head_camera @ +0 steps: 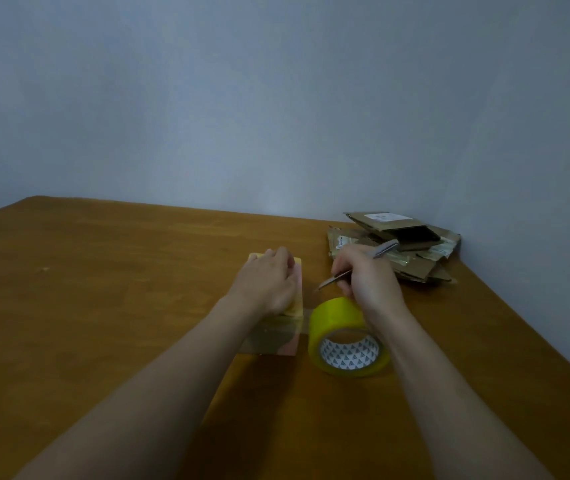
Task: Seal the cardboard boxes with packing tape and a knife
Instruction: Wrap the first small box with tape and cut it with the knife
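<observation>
Wooden bench by a grey wall, with a small box being taped.
Mid-bench, the left hand presses the box, fingers relaxed on top. A strip runs to the yellow tape roll just right. Above the roll, the right hand grasps a knife in clenched fingers, blade pointing left. Flattened cardboard lies far right.

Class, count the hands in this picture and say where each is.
2. The left hand rests on the box; the right hand grips the knife behind the tape roll. No others show.
</observation>
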